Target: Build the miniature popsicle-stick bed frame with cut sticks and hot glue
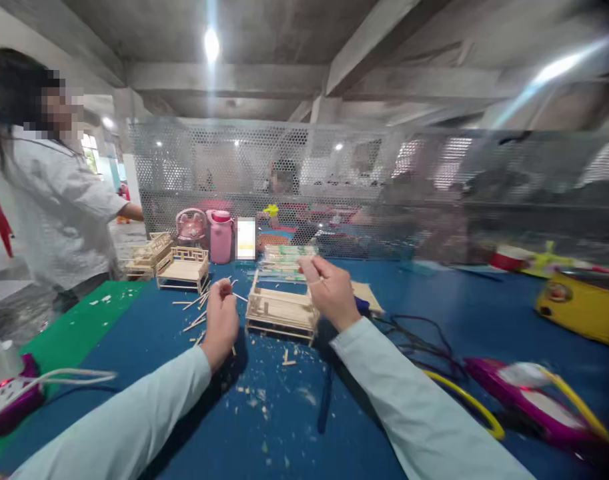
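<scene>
A small wooden stick frame [281, 311], shaped like a miniature bed, stands on the blue table between my hands. My left hand [221, 323] is closed at its left, above loose sticks [196, 322]; whatever its fingers hold is too small to make out. My right hand [331, 291] is raised over the frame's right side, thumb and fingers pinched on what looks like a thin stick. Behind the frame lie plastic-wrapped sticks [284, 259]. Two finished-looking stick models, one a small bed [183, 268], stand at the back left.
A pink bottle [221, 237] and a pink fan-like object [191, 227] stand by the mesh screen [209, 160]. Cables and a purple power strip [534, 400] lie right, a yellow case [581, 307] beyond. Another power strip [14, 400] is left. A person [59, 173] stands far left.
</scene>
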`<act>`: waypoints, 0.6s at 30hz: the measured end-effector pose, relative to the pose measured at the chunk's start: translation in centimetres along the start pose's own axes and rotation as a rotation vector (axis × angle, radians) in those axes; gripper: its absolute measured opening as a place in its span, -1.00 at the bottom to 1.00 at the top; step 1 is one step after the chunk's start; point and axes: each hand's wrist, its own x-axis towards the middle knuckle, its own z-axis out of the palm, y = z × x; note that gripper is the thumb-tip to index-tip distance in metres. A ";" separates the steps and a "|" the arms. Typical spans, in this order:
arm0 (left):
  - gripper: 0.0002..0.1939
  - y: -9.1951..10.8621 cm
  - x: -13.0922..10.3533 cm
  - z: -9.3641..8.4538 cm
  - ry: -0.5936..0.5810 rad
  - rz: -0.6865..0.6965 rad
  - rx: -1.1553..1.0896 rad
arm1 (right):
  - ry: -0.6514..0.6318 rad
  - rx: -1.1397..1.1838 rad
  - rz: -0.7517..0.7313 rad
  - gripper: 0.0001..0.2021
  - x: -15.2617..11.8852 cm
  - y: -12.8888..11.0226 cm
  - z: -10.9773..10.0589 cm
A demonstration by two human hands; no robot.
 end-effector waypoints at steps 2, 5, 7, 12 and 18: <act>-0.76 0.1 0.4 -0.1 -0.008 -0.039 -0.026 | 0.029 -0.054 -0.084 -0.72 2.4 0.4 -0.4; -0.78 0.0 0.5 -0.6 -0.064 -0.071 -0.046 | 0.070 0.013 -0.057 -0.75 5.6 0.6 -0.9; -0.80 -0.3 0.0 -1.0 -0.132 -0.075 -0.045 | 0.142 0.221 0.173 -0.70 6.8 0.3 -0.8; -0.80 -0.9 -1.1 -1.4 -0.357 -0.076 0.067 | -0.297 0.310 0.216 -0.73 4.2 -2.0 0.3; -0.81 -0.7 -1.5 -1.3 -0.438 -0.051 0.140 | -0.715 0.051 0.087 -0.76 1.0 -2.8 1.8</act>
